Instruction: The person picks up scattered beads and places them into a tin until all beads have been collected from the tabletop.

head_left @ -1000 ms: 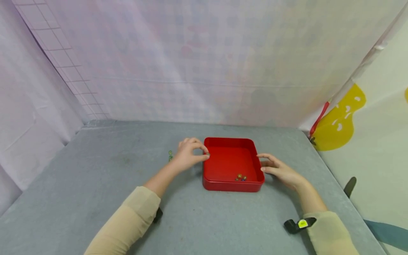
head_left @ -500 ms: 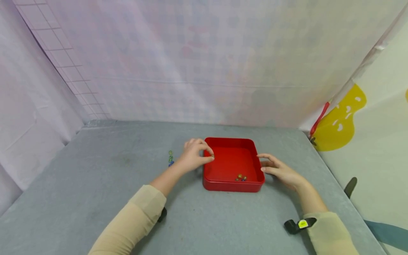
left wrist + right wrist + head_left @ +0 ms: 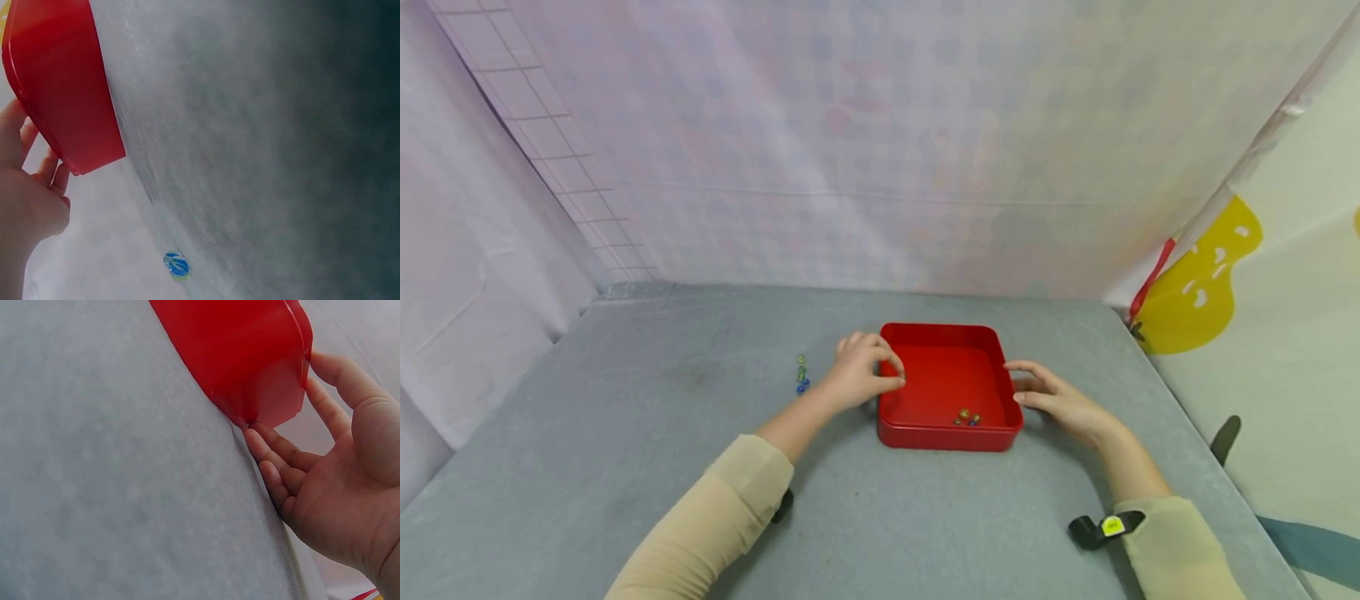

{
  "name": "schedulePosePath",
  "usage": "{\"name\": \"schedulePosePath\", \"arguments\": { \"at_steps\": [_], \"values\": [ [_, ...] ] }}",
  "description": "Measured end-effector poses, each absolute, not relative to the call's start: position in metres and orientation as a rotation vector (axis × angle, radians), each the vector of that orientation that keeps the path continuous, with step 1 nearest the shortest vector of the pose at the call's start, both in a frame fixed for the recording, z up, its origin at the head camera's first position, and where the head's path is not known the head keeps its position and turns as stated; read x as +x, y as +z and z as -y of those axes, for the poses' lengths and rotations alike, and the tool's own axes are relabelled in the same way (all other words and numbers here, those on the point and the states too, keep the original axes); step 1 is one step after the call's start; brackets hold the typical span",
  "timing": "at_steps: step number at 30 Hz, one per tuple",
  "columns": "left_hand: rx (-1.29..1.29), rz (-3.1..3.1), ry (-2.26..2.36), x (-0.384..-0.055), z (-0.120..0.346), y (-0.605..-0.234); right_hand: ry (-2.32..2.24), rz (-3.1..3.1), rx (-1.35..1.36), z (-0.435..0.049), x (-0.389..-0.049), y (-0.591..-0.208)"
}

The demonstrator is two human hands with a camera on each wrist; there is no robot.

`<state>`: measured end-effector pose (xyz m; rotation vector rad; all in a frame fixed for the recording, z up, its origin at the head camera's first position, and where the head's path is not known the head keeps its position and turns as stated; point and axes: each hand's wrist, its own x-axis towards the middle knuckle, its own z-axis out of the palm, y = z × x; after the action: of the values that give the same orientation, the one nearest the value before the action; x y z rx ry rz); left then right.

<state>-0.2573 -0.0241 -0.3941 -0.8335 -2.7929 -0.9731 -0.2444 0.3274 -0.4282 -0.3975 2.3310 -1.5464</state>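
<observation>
Red tray [image 3: 951, 438] on grey desk [image 3: 925, 517], marbles [image 3: 965, 414] inside near front right corner. Left hand [image 3: 859, 373] over left rim, fingertips close together, grip unclear; right hand [image 3: 1058, 405] touching right wall, fingers relaxed. Farther left, green and blue marbles [image 3: 802, 370].

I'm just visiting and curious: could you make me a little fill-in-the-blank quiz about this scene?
1. The walls of the square box are ____.
2. In the head view, the loose marbles on the grey tabletop lie to the ____ of the box.
3. In that same view, the right hand touches the box's ____ side.
4. In the left wrist view, the marble shows mostly ____ swirls.

Missing words: red; left; right; blue.
</observation>
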Motion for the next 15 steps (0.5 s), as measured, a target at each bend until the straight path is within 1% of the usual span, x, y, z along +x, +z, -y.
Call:
{"name": "schedulePosePath", "arguments": {
  "at_steps": [15],
  "values": [
    [-0.854, 2.81, -0.93, -0.2569, 0.0234, -0.397, -1.528, -2.341, -0.38, -0.3278, -0.2441, -0.4278]
  ]
}}
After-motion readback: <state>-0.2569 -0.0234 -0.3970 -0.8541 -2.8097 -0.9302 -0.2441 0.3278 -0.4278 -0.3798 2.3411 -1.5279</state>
